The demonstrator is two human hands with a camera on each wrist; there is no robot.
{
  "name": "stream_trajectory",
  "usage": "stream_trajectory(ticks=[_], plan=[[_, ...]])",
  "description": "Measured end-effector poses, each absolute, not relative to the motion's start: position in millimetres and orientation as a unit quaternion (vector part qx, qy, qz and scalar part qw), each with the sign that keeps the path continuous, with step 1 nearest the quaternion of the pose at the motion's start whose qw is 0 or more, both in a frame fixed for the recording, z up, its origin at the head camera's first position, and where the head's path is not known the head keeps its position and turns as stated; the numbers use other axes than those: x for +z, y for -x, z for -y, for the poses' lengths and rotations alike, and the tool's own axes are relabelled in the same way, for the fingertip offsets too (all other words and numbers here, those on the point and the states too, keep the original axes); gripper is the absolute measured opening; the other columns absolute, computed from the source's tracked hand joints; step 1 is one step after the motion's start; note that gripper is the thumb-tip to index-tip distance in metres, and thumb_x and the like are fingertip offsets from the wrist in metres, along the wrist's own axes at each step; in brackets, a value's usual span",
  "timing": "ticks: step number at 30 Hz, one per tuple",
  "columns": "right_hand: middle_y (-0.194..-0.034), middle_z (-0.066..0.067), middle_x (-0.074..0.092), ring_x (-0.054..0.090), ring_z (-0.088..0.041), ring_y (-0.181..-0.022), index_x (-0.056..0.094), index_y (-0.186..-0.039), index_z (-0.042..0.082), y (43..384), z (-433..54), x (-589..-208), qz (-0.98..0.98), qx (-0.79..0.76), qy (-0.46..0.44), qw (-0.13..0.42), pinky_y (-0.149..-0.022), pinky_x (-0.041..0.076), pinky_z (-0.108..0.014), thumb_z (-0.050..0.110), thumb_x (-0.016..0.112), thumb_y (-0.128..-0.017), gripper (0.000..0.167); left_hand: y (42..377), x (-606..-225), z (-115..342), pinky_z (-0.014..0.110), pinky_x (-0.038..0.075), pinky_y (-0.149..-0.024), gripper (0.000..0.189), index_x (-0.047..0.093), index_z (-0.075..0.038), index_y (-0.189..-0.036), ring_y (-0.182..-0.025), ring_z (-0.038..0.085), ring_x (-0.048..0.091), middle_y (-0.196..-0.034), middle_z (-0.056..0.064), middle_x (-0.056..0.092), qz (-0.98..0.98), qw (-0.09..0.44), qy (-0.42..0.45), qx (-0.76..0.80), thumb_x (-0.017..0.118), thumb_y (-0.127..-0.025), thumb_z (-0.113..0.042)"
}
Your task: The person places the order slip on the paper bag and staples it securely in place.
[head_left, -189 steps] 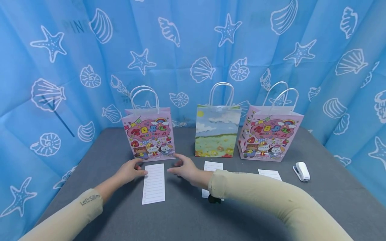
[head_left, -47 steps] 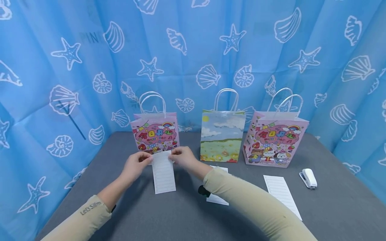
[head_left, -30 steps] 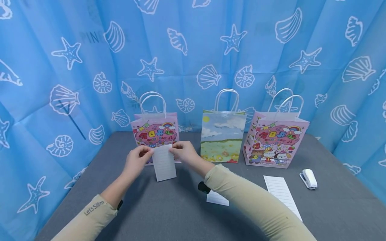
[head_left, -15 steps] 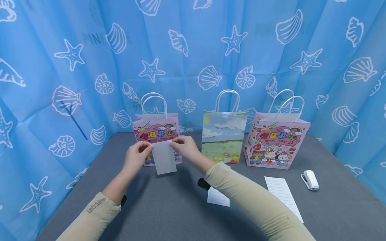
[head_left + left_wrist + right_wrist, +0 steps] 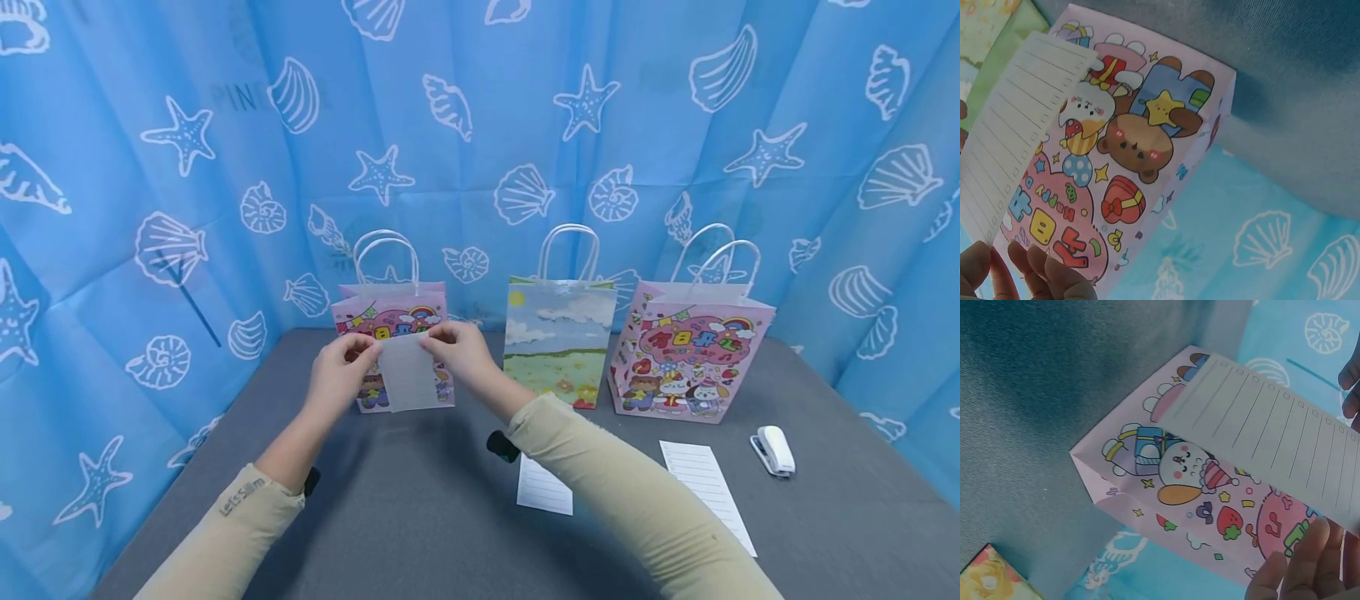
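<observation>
Left hand [image 5: 337, 375] and right hand [image 5: 465, 360], I am pinching a lined slip [image 5: 408, 379] by its upper corners and holding it before the leftmost pink bag [image 5: 405, 320]

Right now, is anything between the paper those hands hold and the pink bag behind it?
Nothing visible. The left hand and right hand pinch the paper at its top corners, and no object shows between it and the pink bag. The stapler lies to the right.

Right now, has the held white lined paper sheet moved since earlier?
Yes: in the head view, the sheet rose relative to the leftmost pink paper bag.
</observation>
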State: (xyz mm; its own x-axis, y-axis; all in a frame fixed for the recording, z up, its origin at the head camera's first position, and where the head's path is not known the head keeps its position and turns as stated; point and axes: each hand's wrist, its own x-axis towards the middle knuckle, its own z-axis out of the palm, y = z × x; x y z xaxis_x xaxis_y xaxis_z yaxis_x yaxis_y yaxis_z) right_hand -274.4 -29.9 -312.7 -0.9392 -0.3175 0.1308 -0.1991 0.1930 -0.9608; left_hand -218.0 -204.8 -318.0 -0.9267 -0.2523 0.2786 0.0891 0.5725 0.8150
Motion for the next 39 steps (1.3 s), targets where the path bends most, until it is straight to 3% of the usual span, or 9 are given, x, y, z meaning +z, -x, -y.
stream_trajectory(ticks=[4, 9, 15, 25, 39], plan=[[-0.099, -0.010, 0.064, 0.058, -0.019, -0.087, 0.068, -0.101, 0.000, 276, 32, -310, -0.779, -0.601, 0.176, 0.034, -0.078, 0.051, -0.033, 0.015, 0.062, -0.097, 0.017, 220, -314, 205, 0.029, 0.042, -0.066, 0.026, 0.064, 0.001, -0.106, -0.083, 0.022, 0.050, -0.093, 0.013, 0.059, 0.866, 0.189, -0.051, -0.459, 0.056, -0.100, -0.023], [-0.095, -0.010, 0.064, 0.057, -0.018, -0.082, 0.069, -0.101, -0.001, 280, 35, -307, -0.776, -0.605, 0.176, 0.023, -0.077, 0.052, -0.035, 0.014, 0.062, -0.097, 0.017, 223, -311, 207, 0.028, 0.042, -0.063, 0.025, 0.064, 0.001, -0.106, -0.077, 0.020, 0.050, -0.089, 0.012, 0.058, 0.866, 0.192, -0.055, -0.459, 0.056, -0.100, -0.023], [-0.091, -0.008, 0.064, 0.054, -0.016, -0.079, 0.069, -0.098, -0.001, 284, 39, -304, -0.783, -0.596, 0.177, 0.006, -0.069, 0.048, -0.026, 0.016, 0.063, -0.096, 0.017, 227, -307, 210, 0.025, 0.042, -0.063, 0.025, 0.065, 0.001, -0.107, -0.079, 0.021, 0.050, -0.091, 0.013, 0.058, 0.867, 0.200, -0.049, -0.454, 0.057, -0.100, -0.022], [-0.094, -0.008, 0.064, 0.055, -0.018, -0.084, 0.070, -0.100, 0.002, 287, 45, -295, -0.783, -0.601, 0.164, -0.006, -0.071, 0.048, -0.028, 0.018, 0.062, -0.097, 0.018, 233, -300, 212, 0.027, 0.044, -0.062, 0.028, 0.065, 0.000, -0.109, -0.078, 0.021, 0.051, -0.091, 0.013, 0.059, 0.872, 0.211, -0.044, -0.440, 0.057, -0.100, -0.025], [-0.095, -0.007, 0.063, 0.055, -0.018, -0.086, 0.070, -0.099, 0.002, 291, 51, -292, -0.774, -0.612, 0.162, -0.012, -0.073, 0.047, -0.029, 0.018, 0.061, -0.098, 0.018, 235, -291, 216, 0.036, 0.045, -0.079, 0.026, 0.063, 0.002, -0.117, -0.097, 0.027, 0.054, -0.109, 0.018, 0.062, 0.871, 0.241, -0.043, -0.427, 0.057, -0.099, -0.016]])
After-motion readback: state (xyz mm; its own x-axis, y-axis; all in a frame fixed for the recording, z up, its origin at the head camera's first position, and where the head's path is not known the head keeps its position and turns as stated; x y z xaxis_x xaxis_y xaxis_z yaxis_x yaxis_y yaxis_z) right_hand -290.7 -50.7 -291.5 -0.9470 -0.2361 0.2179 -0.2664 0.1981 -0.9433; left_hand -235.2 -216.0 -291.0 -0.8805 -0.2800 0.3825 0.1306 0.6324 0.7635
